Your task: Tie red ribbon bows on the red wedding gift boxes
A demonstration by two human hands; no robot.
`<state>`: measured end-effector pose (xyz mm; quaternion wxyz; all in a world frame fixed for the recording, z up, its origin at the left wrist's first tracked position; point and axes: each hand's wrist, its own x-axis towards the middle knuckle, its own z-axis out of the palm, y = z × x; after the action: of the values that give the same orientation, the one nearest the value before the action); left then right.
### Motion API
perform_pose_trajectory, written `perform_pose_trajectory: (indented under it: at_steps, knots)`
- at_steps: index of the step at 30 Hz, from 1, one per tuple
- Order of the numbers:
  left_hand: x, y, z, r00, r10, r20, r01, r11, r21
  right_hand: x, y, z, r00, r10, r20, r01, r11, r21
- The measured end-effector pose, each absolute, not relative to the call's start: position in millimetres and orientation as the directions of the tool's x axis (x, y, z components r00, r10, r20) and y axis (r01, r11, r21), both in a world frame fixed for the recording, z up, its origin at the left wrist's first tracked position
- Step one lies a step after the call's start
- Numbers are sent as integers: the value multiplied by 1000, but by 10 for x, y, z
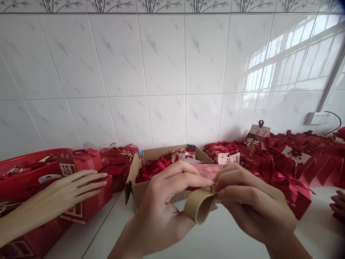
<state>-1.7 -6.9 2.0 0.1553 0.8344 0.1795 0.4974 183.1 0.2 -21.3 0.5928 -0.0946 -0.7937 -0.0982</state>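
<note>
Left hand (pixel 164 198) and right hand (pixel 253 196): fingertips clamped on gold strip (pixel 192 205), curled into a loop, lower centre of frame. Cardboard box (pixel 140 196) with red items behind, centre. Another person's hand (pixel 72 192) at red box (pixel 105 190), lower left.

A tiled room, seemingly a home's: bamboo trim (pixel 161 5) tops the glossy wall (pixel 167 54), with a window's reflection (pixel 283 54) upper right, above a socket (pixel 318 118).
</note>
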Motion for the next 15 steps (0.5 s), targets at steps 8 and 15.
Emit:
perform_pose_trajectory:
  at_steps: [8, 15]
  knots:
    - [38, -76, 10, 339, 536, 773, 112, -839, 532, 1786, 15, -241, -196, -6, 981, 308, 949, 68]
    - [53, -63, -14, 340, 515, 787, 55, -846, 530, 1778, 20, -241, -207, -4, 978, 328, 942, 73]
